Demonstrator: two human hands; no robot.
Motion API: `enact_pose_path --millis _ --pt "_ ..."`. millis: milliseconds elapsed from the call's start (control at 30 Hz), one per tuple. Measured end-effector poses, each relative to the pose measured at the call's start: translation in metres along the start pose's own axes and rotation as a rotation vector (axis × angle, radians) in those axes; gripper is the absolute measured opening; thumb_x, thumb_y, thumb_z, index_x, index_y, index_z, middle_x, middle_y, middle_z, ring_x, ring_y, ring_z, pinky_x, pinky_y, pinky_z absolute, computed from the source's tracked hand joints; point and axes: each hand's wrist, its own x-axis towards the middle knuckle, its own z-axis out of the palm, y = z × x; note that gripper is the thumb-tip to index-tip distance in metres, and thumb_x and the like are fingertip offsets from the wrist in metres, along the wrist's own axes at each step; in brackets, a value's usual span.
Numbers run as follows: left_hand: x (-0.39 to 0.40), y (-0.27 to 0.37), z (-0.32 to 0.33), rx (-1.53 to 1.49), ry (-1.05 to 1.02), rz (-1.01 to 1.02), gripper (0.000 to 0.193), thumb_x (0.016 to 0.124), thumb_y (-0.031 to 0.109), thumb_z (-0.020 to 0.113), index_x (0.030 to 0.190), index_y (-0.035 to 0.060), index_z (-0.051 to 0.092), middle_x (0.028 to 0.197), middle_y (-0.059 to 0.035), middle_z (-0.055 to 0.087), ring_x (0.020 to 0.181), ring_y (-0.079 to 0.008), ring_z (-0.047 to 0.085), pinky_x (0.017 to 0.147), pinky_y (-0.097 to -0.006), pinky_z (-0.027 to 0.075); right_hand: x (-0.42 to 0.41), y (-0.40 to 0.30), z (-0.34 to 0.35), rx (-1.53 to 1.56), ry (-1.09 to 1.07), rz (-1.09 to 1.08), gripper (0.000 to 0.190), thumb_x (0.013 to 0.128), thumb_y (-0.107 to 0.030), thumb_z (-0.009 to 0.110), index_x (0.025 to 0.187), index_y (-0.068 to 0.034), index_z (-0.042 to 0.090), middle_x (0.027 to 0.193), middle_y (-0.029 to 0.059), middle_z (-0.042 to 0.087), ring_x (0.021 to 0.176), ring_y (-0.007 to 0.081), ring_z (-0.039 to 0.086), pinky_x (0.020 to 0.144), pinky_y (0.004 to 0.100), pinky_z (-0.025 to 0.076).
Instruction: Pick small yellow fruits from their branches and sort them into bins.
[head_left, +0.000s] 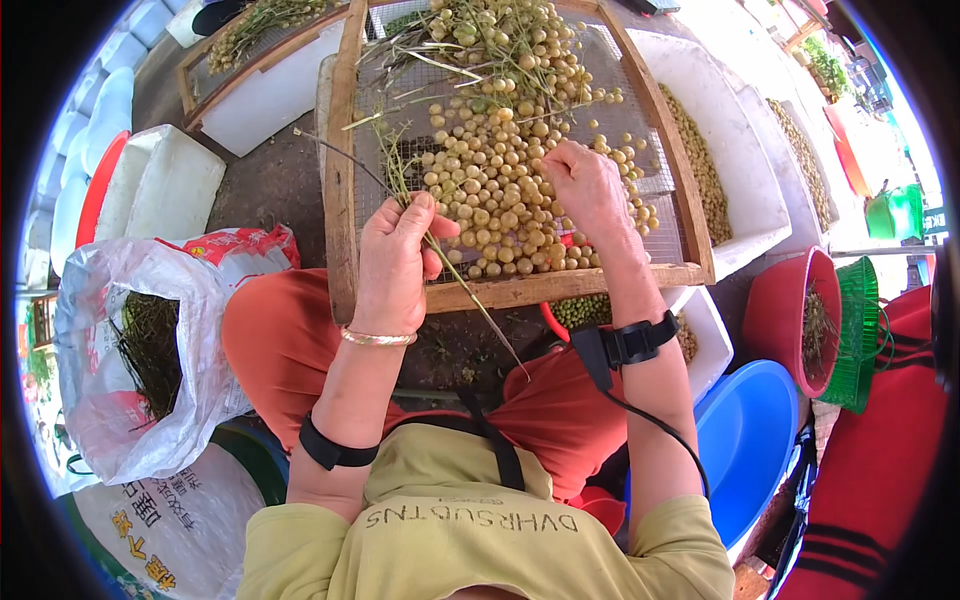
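Observation:
A wooden-framed wire mesh screen (566, 286) lies in front of me, heaped with round yellowish-green fruits (502, 180). My left hand (401, 251) pinches a few thin green stems (469, 289) between thumb and fingers over the screen's near left part; one long stem points down toward my lap. Over the fruits at the right, my right hand (589, 184) has its fingers curled together; whether something small is between the fingertips cannot be told. Stalks with fruits still on them (480, 45) are piled at the screen's far end.
An open plastic sack (82, 352) of dark stems stands at the left. White foam boxes (739, 172) with fruits stand at the right, near a red bucket (765, 322), a green basket (855, 330) and a blue basin (742, 442). Red cloth with black stripes (885, 450) is at the right edge.

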Motion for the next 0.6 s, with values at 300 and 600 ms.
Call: enact_pose_path --millis 300,600 --pt "0.023 -0.036 0.044 0.408 0.014 0.344 0.010 0.088 0.013 0.055 0.088 0.0030 0.053 0.069 -0.0010 0.053 0.055 -0.0046 0.047 0.043 -0.0199 0.039 -0.017 -0.040 0.034 0.481 -0.005 0.297 0.007 0.076 -0.001 0.058 0.082 0.001 0.061 0.071 0.0098 0.064 0.059 0.0179 0.059 0.055 0.0302 0.046" --pt "0.028 -0.045 0.052 0.798 0.156 0.824 0.010 0.083 0.008 0.056 0.085 0.0000 0.052 0.067 -0.0180 0.053 0.057 -0.0335 0.052 0.052 -0.0375 0.041 -0.015 -0.030 0.020 1.529 -0.006 0.679 0.004 0.086 -0.007 0.056 0.088 -0.003 0.055 0.069 0.0016 0.053 0.052 0.0066 0.045 0.040 0.0174 0.032"
